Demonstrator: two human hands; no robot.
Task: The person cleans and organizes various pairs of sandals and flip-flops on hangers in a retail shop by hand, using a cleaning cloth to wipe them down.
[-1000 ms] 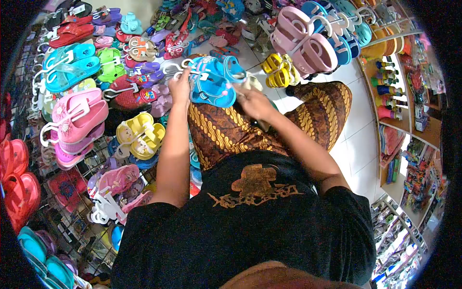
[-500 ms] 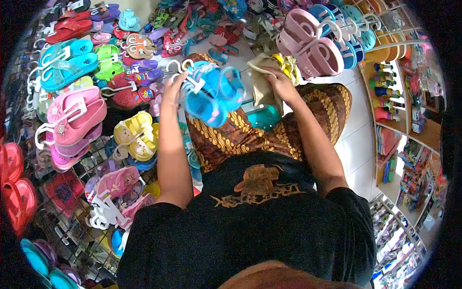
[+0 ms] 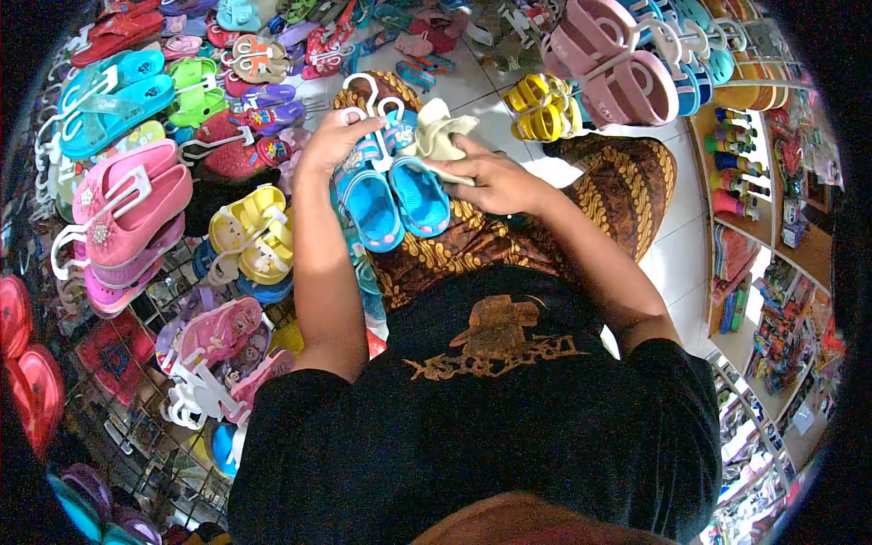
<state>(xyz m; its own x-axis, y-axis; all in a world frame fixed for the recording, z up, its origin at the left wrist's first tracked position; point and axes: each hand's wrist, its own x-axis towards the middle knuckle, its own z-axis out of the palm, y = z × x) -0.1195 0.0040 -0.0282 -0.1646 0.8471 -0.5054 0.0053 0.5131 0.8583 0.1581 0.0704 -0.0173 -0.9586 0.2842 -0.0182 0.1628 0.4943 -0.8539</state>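
A pair of blue children's clogs [image 3: 372, 213] hangs from a white plastic shoe hanger [image 3: 377, 145] above my lap, soles downward and openings facing me. My left hand [image 3: 334, 143] is closed on the hanger at its left side, thumb across the top. In my right hand [image 3: 500, 180] is a crumpled beige cloth [image 3: 438, 138], gripped between the fingers and lying against the right clog's upper part. The cloth hides some of that clog.
Pink shoes [image 3: 136, 195], yellow sandals [image 3: 250, 234] and many other pairs hang on a wire rack at the left. Mauve sandals [image 3: 627, 77] hang at upper right, with yellow sandals on the floor side near them. Shelves [image 3: 763, 209] stand far right.
The blue clogs have turned to face me and settled lower. My right hand has brought the cloth leftward from beside the yellow sandals onto the clogs.
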